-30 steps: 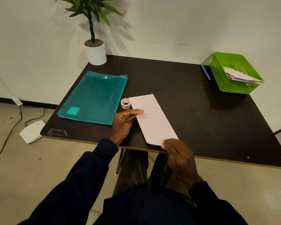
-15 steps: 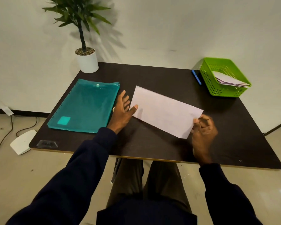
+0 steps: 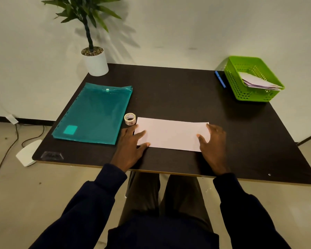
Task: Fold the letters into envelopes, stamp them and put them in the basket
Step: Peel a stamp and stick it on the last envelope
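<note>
A white envelope [image 3: 171, 134] is laid flat on the table [image 3: 169, 90], just to the right of the teal folder [image 3: 95, 112]. Its left end is pressed by the left hand [image 3: 131, 146], and its right end by the right hand [image 3: 212, 141]; both are kept flat, fingers straight and spread. A roll of stamps [image 3: 130, 119] is seen just beside the folder's right edge. The green basket [image 3: 241, 90] is placed well apart, far right of the folder.

No text can be read. The roll [image 3: 130, 119] just beside the envelope [image 3: 171, 134] carries some print, too small to tell. A sticker [image 3: 52, 155] on the near left corner of the counter [image 3: 169, 90] shows dark marks, too blurred to read.
</note>
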